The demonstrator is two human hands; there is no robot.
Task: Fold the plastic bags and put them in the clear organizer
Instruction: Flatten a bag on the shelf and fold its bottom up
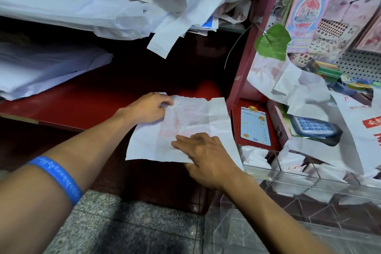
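Observation:
A white plastic bag [208, 115] with faint red print lies flattened on the red shelf [82, 101], its near edge hanging over the shelf front. My left hand [148, 107] pinches the bag's upper left corner with curled fingers. My right hand [204, 154] presses flat on the bag's lower middle, fingers straight. The clear organizer [288, 173] stands to the right, with several folded white bags in its compartments.
Heaps of loose white bags [123, 0] fill the upper shelf, and a flat stack [41, 68] lies at left. A red post [253, 47] divides the shelf from a display with a calculator [313, 126], a blue card [255, 126] and more bags [309, 93]. Granite floor below.

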